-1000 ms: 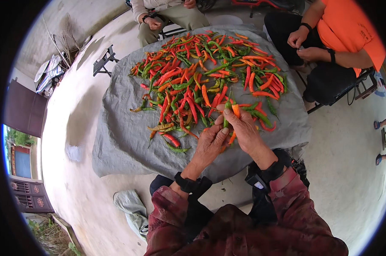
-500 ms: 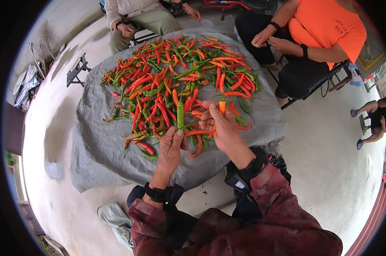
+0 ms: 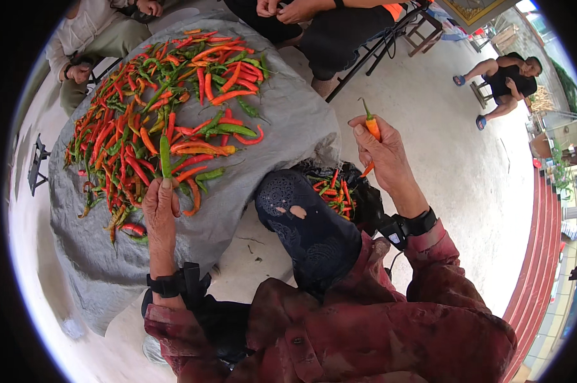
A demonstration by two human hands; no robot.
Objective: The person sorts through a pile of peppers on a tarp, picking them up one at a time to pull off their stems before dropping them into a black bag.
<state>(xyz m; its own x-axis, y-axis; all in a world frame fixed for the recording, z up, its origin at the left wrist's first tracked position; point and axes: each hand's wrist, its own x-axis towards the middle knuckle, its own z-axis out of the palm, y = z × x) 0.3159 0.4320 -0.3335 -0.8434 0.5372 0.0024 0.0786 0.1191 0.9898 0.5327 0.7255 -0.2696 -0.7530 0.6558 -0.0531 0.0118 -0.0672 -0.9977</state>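
A long green chili pepper (image 3: 165, 157) stands upright in my left hand (image 3: 160, 207), pinched at its lower end between thumb and fingers, over the near edge of the pepper heap. Off to the right, away from the table, my right hand (image 3: 383, 150) is closed round an orange chili pepper (image 3: 372, 129), whose green stem points up and whose tip shows below the fingers. Red, orange and green chili peppers (image 3: 135, 121) lie spread over a grey sheet (image 3: 288, 137). Below and left of my right hand, a black plastic bag (image 3: 367, 199) holds more chili peppers (image 3: 333, 195).
Two people sit across the sheet; one's hands (image 3: 287, 9) are close together at the top. Another person (image 3: 509, 83) sits on a stool at the far right. Red steps (image 3: 536, 249) run along the right side. My knee (image 3: 301, 217) stands between the sheet and the bag.
My right hand has moved right with the orange chili pepper, from over the heap to near the black bag. My view has turned right; the left hand still holds the green pepper.
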